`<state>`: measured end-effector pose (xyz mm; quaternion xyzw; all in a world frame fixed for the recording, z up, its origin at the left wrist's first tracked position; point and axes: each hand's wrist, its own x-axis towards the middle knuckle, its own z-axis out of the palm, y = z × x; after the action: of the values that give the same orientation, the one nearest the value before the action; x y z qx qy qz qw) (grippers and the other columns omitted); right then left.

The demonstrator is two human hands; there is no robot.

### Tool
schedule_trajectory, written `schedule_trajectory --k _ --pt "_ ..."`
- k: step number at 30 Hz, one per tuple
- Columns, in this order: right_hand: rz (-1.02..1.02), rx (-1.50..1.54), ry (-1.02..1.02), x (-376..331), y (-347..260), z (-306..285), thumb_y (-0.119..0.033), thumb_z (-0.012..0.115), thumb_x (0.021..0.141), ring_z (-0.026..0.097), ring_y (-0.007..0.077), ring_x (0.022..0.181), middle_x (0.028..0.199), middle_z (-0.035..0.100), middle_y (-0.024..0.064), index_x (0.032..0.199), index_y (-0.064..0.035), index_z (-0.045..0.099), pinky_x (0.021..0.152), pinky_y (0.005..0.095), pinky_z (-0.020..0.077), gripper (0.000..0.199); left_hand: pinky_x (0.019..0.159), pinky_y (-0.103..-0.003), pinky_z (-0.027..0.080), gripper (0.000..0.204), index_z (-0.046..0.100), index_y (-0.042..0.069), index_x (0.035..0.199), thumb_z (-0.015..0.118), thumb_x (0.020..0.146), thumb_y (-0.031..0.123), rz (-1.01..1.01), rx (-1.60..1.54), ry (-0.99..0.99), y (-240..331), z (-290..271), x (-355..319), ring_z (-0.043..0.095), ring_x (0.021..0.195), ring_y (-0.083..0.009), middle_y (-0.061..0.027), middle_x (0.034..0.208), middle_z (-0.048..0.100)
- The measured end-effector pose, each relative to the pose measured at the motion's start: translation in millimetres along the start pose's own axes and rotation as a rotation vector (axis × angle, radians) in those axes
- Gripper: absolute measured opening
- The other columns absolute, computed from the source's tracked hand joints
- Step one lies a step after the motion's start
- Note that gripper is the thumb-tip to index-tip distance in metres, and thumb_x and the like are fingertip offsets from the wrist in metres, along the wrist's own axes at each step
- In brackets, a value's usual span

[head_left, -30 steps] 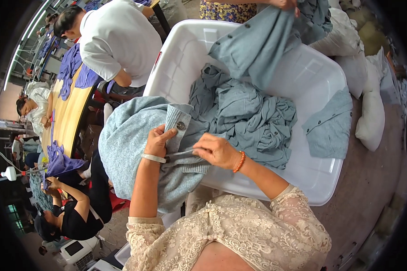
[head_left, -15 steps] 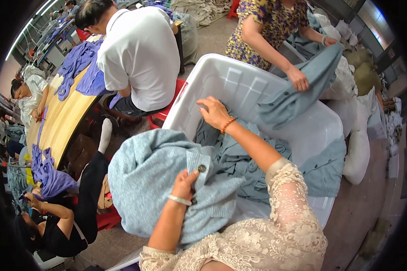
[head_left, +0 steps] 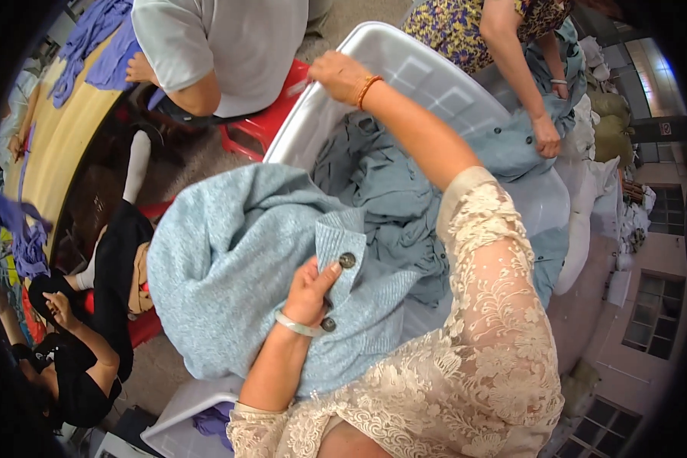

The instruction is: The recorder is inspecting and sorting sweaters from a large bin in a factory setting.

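The right hand (head_left: 337,75) has left the light-blue knitted cardigan (head_left: 237,259) and risen to the far rim of the white plastic tub (head_left: 404,65), arm stretched out across the grey-blue garments (head_left: 382,183). The left hand (head_left: 309,290) now holds the cardigan alone, gripping the buttoned band. The cardigan has spread wider over the tub's near edge. A co-worker's hand (head_left: 546,137) has lowered onto a garment at the tub's far side.
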<state>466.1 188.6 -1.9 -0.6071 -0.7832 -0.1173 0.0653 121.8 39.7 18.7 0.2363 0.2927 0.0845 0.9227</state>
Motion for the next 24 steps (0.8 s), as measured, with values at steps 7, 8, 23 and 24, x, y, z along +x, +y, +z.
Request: schedule_trajectory --k 7,8,23,24 --pt "0.7 0.95 0.169 -136.4 -75.3 -75.0 -0.018 0.052 0.089 0.056 0.0182 0.068 0.078 0.059 0.0085 0.101 -0.0017 0.057 0.064 0.0314 0.0447 0.021 0.078 -0.023 0.044 0.021 0.056 0.001 0.109 0.055 0.089 0.01 0.02 0.042 0.01 -4.8 9.1 2.9 0.056 0.086 -0.0076 -0.0013 0.099 0.062" --pt "0.718 1.033 0.096 -162.3 -92.7 -80.6 -0.018 0.056 0.088 0.052 0.0129 0.063 0.075 0.056 0.0058 0.1 -0.0018 0.057 0.061 0.0275 0.0435 0.02 0.078 -0.023 0.044 0.021 0.056 0.001 0.109 0.055 0.089 0.009 0.025 0.068 0.012 -4.7 9.5 2.3 0.056 0.086 -0.0076 -0.0013 0.099 0.062" --pt "0.385 0.808 0.128 -228.1 -200.1 -135.6 -0.021 0.07 0.075 0.054 0.0201 0.056 0.07 0.056 0.0052 0.107 -0.0079 0.062 0.049 0.0287 0.0426 0.036 0.077 -0.024 0.044 0.018 0.056 0.002 0.105 0.056 0.089 0.01 0.084 0.262 0.006 -5.5 17.9 -5.3 0.057 0.085 -0.0088 -0.0027 0.097 0.063" --pt "0.389 0.812 0.109 -227.8 -200.9 -136.5 -0.022 0.07 0.075 0.055 0.0206 0.056 0.071 0.056 0.0053 0.107 -0.0078 0.062 0.049 0.0289 0.0429 0.035 0.077 -0.024 0.044 0.018 0.056 0.002 0.105 0.055 0.089 0.01 0.076 0.26 -0.002 -5.9 15.7 -5.2 0.057 0.085 -0.0086 -0.0026 0.096 0.063"
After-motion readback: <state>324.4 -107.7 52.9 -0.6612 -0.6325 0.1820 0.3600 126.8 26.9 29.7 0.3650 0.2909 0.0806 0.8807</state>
